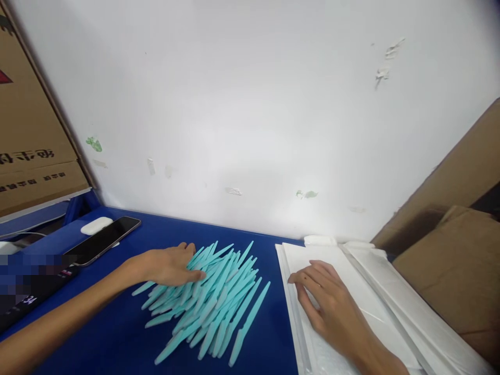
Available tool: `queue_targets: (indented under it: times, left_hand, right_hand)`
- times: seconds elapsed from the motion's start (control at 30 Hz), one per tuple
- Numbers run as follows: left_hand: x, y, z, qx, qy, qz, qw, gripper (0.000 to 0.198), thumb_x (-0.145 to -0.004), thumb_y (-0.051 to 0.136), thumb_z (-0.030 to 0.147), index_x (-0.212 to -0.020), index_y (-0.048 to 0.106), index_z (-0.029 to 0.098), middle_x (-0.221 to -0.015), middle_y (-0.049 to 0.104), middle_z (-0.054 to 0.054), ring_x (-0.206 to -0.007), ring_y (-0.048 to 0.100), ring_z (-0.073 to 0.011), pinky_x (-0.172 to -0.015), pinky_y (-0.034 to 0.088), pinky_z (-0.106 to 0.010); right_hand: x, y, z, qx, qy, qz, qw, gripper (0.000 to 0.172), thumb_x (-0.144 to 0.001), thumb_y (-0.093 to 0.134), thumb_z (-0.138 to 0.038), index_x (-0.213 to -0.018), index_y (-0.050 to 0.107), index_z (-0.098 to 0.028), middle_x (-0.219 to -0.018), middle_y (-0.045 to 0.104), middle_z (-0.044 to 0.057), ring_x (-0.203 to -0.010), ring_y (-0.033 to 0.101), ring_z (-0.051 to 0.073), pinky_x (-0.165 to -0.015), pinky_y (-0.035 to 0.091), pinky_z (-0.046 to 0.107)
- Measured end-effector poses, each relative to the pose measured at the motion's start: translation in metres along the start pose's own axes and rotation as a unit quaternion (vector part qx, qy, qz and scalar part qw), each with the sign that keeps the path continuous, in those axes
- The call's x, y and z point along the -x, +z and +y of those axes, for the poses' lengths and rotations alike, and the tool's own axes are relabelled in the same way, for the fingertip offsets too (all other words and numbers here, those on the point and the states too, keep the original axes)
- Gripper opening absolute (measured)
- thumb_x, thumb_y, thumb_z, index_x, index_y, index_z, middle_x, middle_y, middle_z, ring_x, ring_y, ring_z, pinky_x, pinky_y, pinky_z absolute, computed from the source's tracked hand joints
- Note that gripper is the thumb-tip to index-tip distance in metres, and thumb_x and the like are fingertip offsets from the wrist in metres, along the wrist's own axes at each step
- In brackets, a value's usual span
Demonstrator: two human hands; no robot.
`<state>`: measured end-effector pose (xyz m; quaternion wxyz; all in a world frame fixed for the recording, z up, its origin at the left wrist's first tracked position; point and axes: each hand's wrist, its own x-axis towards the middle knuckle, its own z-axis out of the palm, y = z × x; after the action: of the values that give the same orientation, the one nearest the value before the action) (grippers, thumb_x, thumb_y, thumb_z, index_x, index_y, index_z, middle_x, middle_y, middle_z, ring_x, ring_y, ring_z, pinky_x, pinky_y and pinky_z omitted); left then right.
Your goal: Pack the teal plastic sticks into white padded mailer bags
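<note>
Blue table (269, 338), lower half of the frame, against a white wall (250, 104).

Sticks (219, 302): a loose heap of teal plastic sticks at lower centre, lying flat and overlapping. Nearly all share one direction, with the long axis running from lower left to upper right and fanned a little. The slim tips point to the upper right and the broader ends to the lower left. Finer detail of the ends is too small to tell.

Left hand (167, 265): left of centre, open and palm down, nothing gripped. The fingertips and thumb rest on the heap's upper-left edge, so the heap lies to the right of this hand and just below it. The fingers reach in across the sticks' axis, not along it.

Right hand (326, 302): lower right, open, fingers spread flat on a stack of white bags (390, 307), holding nothing. A strip of bare table separates it from the heap, which lies to its left. The left hand is the nearer one, already touching.

The bags run lower left to upper right, roughly parallel to the sticks.

Also seen: phone (102, 240) and a small white case (96, 225) at middle left, and cardboard boxes at far left (31, 130) and far right (449, 260).
</note>
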<state>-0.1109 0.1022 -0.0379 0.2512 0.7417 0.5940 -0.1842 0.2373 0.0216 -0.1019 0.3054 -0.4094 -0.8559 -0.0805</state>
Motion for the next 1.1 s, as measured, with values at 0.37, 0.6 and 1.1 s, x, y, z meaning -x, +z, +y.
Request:
queue_targets:
  times: [0.37, 0.6, 1.1]
  left_hand:
    - [-0.012, 0.004, 0.002, -0.014, 0.016, 0.032, 0.999, 0.078, -0.09, 0.044, 0.04, -0.156, 0.032, 0.003, -0.161, 0.026, -0.022, -0.151, 0.027, -0.0357, -0.119, 0.031, -0.051]
    - [-0.014, 0.011, -0.01, -0.008, 0.023, 0.065, 0.998, 0.08, -0.095, 0.032, 0.042, -0.158, 0.02, -0.005, -0.162, 0.023, -0.026, -0.15, 0.029, -0.0371, -0.117, 0.036, -0.046]
    - [0.038, -0.01, -0.029, 0.283, 0.182, 0.089, 0.938, 0.043, -0.101, 0.026, 0.055, -0.099, 0.057, 0.024, -0.088, 0.065, -0.003, -0.086, 0.064, -0.0207, -0.093, 0.051, -0.037]
  right_hand:
    - [0.005, 0.006, -0.004, -0.008, -0.004, -0.034, 0.999, 0.028, -0.097, 0.043, -0.003, -0.111, 0.058, -0.022, -0.096, 0.066, 0.004, -0.087, 0.062, 0.021, -0.101, 0.044, 0.052]
    - [0.004, 0.007, -0.005, -0.013, -0.006, -0.038, 0.999, 0.03, -0.096, 0.043, -0.001, -0.112, 0.059, -0.021, -0.096, 0.066, 0.003, -0.088, 0.064, 0.021, -0.1, 0.046, 0.053]
    - [-0.001, 0.001, -0.015, -0.058, 0.04, 0.028, 0.997, 0.028, -0.1, 0.046, -0.01, -0.12, 0.057, -0.027, -0.102, 0.07, 0.003, -0.094, 0.066, 0.021, -0.099, 0.05, 0.048]
